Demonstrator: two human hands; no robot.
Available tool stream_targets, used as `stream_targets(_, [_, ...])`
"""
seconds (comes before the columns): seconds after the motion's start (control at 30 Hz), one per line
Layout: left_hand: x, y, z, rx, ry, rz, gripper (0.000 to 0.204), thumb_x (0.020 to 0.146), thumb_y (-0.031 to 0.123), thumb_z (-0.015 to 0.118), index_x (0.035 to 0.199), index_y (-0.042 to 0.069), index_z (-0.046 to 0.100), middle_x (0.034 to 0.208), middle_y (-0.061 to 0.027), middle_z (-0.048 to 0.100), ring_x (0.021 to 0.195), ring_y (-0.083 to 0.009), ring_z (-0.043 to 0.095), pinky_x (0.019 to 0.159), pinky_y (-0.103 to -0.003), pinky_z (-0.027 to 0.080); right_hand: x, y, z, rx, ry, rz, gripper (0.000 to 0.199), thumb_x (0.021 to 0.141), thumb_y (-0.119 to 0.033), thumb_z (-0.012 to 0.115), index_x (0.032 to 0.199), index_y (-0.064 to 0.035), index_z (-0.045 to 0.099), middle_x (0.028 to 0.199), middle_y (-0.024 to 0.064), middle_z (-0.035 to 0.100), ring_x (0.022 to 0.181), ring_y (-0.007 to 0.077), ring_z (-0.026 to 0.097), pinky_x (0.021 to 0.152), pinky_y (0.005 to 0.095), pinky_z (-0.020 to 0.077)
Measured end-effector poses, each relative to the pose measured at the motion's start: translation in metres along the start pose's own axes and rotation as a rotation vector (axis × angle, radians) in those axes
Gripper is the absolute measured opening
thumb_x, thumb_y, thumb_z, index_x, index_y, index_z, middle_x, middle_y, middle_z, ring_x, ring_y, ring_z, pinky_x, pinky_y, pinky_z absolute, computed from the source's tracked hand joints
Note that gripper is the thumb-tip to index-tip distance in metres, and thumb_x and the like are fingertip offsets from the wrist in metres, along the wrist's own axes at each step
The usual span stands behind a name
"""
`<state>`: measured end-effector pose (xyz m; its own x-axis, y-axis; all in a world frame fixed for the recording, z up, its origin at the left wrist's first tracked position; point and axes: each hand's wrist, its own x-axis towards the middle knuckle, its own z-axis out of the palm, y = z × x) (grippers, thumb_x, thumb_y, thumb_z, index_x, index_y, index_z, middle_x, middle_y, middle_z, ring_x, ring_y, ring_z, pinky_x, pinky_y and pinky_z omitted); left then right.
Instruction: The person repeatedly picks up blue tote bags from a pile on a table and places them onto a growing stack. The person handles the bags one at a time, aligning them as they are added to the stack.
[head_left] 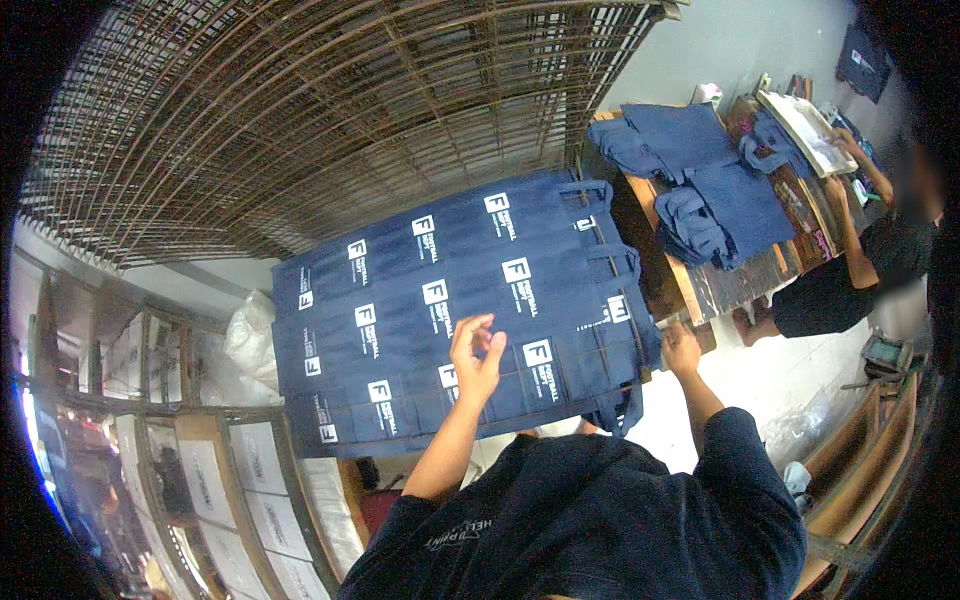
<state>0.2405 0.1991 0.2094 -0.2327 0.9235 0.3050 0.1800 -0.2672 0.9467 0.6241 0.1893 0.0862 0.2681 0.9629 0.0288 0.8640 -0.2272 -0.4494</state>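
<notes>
Navy fabric tote bags [470, 270] with white printed logos lie in overlapping rows on a wire rack in front of me. Above the nearer rows hovers my left hand [478, 355], fingers loosely bent and thumb apart, with nothing in it. At the right end of the rack, beside the bag handles [625, 270], my right hand [682, 350] has its fingers curled closed. Whatever it grips there, if anything, is too small to make out.
Stacked wire racks [350, 110] tilt up overhead behind the bags. At right, folded navy bags [740, 205] lie on a wooden table [740, 290], where another person handles a white-framed screen [810, 130]. White plastic [252, 340] and shelved boxes [270, 510] are at left.
</notes>
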Motion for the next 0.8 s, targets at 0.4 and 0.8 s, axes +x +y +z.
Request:
stream_targets(0.4, [-0.011, 0.286, 0.039, -0.915, -0.630, 0.486, 0.039, 0.081, 0.053, 0.051, 0.069, 0.015, 0.051, 0.072, -0.0047, 0.048, 0.071, -0.0265, 0.049, 0.057, -0.042, 0.038, -0.166, 0.192, 0.048, 0.102, -0.535, 0.523, 0.038, 0.071, -0.025, 0.069, 0.104, -0.0083, 0.060, 0.081, 0.0179, 0.064, 0.066, 0.0265, 0.064, 0.059, 0.0351, 0.0521])
stream_targets(0.8, [-0.067, 0.326, 0.144, -1.080, -0.162, 0.947, 0.038, 0.094, 0.039, 0.033, 0.072, 0.018, 0.056, 0.086, -0.0093, 0.059, 0.056, -0.0202, 0.046, 0.045, -0.032, 0.035, -0.138, 0.222, 0.051, 0.214, -0.551, 0.520, 0.041, 0.070, -0.025, 0.067, 0.105, -0.0057, 0.060, 0.097, 0.0200, 0.062, 0.090, 0.0300, 0.061, 0.079, 0.0352, 0.0482])
